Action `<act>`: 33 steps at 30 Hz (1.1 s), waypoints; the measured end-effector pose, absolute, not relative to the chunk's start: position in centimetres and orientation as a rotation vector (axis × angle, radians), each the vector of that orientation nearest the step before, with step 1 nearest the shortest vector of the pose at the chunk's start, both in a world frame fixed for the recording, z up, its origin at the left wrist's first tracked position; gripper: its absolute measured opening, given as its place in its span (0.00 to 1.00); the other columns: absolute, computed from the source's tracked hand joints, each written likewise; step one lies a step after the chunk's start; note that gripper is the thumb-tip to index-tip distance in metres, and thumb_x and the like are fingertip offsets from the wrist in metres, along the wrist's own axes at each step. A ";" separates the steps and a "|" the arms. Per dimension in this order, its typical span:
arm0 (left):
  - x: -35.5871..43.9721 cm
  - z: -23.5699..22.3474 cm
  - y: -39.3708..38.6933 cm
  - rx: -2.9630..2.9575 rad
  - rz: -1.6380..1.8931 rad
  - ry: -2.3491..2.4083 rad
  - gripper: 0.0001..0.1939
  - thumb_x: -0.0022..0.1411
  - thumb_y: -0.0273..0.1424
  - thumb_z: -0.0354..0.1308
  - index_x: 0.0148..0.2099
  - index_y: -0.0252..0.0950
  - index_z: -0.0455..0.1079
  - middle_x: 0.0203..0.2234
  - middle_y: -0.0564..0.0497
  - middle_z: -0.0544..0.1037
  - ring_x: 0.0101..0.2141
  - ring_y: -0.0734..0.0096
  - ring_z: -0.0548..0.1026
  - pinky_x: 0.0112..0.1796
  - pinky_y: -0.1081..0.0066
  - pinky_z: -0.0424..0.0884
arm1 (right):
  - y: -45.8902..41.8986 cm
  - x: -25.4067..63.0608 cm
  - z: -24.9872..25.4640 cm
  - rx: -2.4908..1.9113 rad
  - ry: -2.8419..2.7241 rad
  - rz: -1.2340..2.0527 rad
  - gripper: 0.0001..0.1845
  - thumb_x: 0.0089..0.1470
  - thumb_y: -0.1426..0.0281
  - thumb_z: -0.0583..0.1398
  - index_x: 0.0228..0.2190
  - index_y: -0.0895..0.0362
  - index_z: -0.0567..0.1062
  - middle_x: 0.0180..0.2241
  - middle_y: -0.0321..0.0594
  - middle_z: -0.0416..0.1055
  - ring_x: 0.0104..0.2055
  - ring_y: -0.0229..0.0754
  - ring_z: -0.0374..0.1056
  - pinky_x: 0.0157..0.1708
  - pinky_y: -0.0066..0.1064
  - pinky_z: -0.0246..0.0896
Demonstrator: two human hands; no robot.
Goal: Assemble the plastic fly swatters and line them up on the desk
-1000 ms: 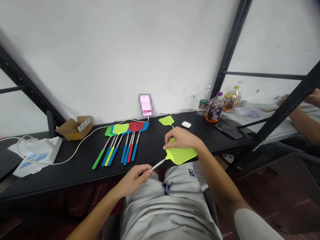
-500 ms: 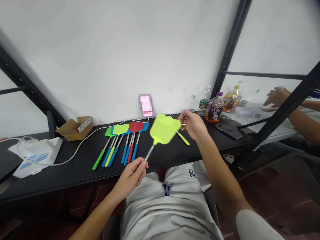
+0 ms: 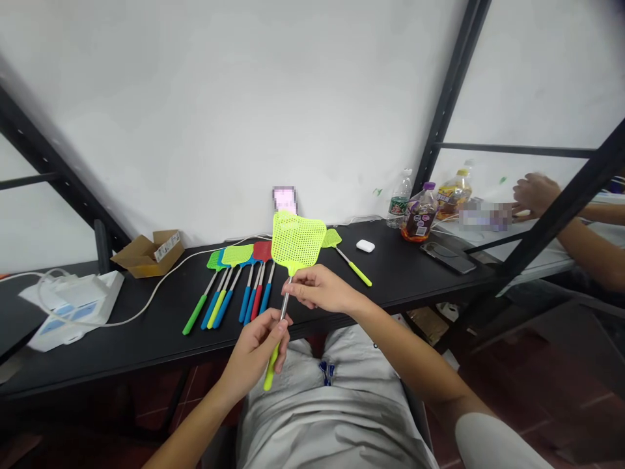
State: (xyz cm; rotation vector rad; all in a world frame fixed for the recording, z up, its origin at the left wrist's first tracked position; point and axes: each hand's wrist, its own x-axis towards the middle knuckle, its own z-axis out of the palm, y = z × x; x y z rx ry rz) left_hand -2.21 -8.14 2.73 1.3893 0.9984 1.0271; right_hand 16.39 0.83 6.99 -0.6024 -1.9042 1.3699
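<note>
A yellow-green fly swatter (image 3: 299,242) is held up in front of me, its mesh head raised and its grip end pointing down toward my lap. My left hand (image 3: 263,339) is closed around the lower metal shaft, near the top of the grip. Just below the mesh head, my right hand (image 3: 317,286) pinches the shaft with thumb and fingers. Behind the right hand, another yellow-green swatter (image 3: 359,272) lies on the black table (image 3: 161,342). Several swatters in green, blue, yellow and red lie in a row to the left, among them a green swatter (image 3: 195,314) and a red swatter (image 3: 256,299).
An open cardboard box (image 3: 151,257) and a white package (image 3: 83,309) with a cable stand at the left. Against the wall leans a blurred phone (image 3: 284,198). At the right are a white case (image 3: 365,246), drink bottles (image 3: 420,215) and a dark phone (image 3: 448,257).
My right hand has moved from beside the mesh head down and left onto the shaft. The held swatter is more upright and its grip now shows; the white case has come into view.
</note>
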 end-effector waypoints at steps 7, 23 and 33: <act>-2.5 2.7 -8.0 1.475 0.924 1.000 0.18 0.68 0.45 0.57 0.42 0.34 0.69 0.21 0.56 0.72 0.18 0.76 0.69 0.26 0.72 0.67 | 1.4 17.8 8.3 -0.694 -1.542 1.305 0.21 0.51 0.51 0.67 0.28 0.59 0.76 0.18 0.30 0.64 0.18 0.30 0.57 0.18 0.24 0.48; -3.6 4.1 -8.6 1.467 1.163 1.149 0.16 0.66 0.45 0.59 0.40 0.36 0.68 0.19 0.55 0.74 0.20 0.72 0.71 0.23 0.73 0.67 | 1.7 16.9 6.7 -0.757 -1.933 1.174 0.20 0.58 0.52 0.62 0.33 0.58 0.78 0.29 0.38 0.77 0.23 0.34 0.69 0.26 0.26 0.62; -15.2 6.3 -5.6 1.551 1.300 2.044 0.19 0.54 0.47 0.65 0.37 0.36 0.79 0.28 0.51 0.81 0.30 0.65 0.75 0.30 0.73 0.66 | 6.2 25.8 8.5 -1.660 -2.023 0.256 0.16 0.54 0.56 0.65 0.35 0.57 0.81 0.37 0.47 0.80 0.39 0.49 0.75 0.35 0.33 0.61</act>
